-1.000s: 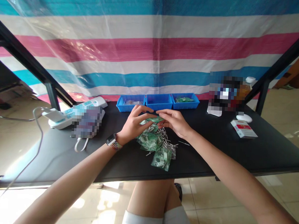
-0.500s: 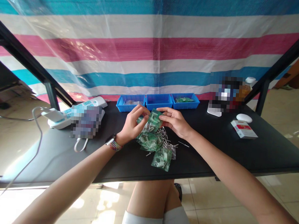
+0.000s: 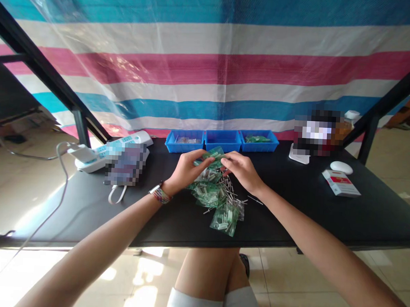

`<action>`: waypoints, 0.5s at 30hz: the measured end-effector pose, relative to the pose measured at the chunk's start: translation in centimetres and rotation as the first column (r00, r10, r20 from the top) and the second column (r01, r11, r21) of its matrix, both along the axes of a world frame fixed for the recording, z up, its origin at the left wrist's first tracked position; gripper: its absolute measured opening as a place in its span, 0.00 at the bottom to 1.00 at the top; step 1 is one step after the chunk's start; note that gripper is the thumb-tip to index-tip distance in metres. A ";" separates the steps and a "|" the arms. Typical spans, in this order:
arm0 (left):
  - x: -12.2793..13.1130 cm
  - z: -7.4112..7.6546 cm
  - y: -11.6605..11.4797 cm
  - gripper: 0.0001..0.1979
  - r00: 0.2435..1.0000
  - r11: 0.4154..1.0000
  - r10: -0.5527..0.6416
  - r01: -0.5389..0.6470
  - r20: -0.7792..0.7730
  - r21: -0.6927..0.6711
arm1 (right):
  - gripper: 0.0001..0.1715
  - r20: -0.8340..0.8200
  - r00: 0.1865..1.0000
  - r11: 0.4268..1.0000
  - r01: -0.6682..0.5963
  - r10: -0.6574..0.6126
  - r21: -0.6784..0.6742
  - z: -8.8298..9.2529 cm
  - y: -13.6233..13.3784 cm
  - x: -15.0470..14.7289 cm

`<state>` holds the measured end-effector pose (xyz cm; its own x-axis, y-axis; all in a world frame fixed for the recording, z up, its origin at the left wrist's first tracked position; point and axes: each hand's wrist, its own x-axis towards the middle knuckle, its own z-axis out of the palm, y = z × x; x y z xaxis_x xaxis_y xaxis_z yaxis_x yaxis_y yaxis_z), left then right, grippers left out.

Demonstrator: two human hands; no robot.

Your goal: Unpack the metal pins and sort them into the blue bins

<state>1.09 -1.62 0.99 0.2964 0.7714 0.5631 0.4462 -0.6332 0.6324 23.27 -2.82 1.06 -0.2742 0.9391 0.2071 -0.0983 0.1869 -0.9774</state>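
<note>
Between my two hands is a small green plastic bag (image 3: 216,153), pinched from both sides. My left hand (image 3: 189,168) closes thumb and fingers on its left edge; my right hand (image 3: 241,170) grips its right edge. Just below lies a pile of similar green bags (image 3: 206,193) with pale small parts inside. One green bag (image 3: 225,219) lies at the pile's near end. Loose thin metal pins that look like rivets (image 3: 228,186) are heaped right of the pile, partly under my right hand. A single pin (image 3: 255,199) lies apart, near my right wrist.
Three blue bins stand behind my hands: the left bin (image 3: 184,147) holds clear packets, the middle bin (image 3: 222,146) shows its bare floor, the right bin (image 3: 259,147) holds green bags. A power strip (image 3: 137,142) lies left; a small box (image 3: 341,184) and white mouse-like object (image 3: 341,167) lie right.
My hands have come closer together on the green bag, which now lies tilted flatter between my fingers. The whole view has shifted slightly; the pile looks the same.
</note>
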 end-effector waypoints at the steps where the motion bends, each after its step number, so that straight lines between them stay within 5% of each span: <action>1: 0.0 0.0 0.0 0.21 1.000 1.000 -0.010 0.010 -0.001 -0.028 | 0.22 0.012 1.000 1.000 0.001 -0.001 0.028 0.0 -0.2 -0.1; 6: -0.1 0.5 -0.5 0.26 0.995 0.990 -0.092 0.088 -0.037 -0.110 | 0.24 -0.041 0.999 0.998 -0.019 0.017 -0.056 0.0 0.3 -0.1; 10: -0.3 0.7 -0.2 0.19 0.999 0.995 -0.036 0.032 -0.035 -0.091 | 0.25 -0.073 0.956 0.951 0.290 -0.283 0.110 0.3 3.4 2.9; 13: -0.7 0.5 0.6 0.08 0.997 0.998 0.047 -0.050 -0.065 -0.040 | 0.26 0.005 0.783 0.723 0.572 -0.622 0.388 0.5 6.2 6.7; 15: -1.0 0.2 1.1 0.11 0.987 0.996 0.080 -0.084 -0.136 -0.021 | 0.25 0.141 0.596 0.544 0.578 -0.791 0.609 0.2 7.2 8.7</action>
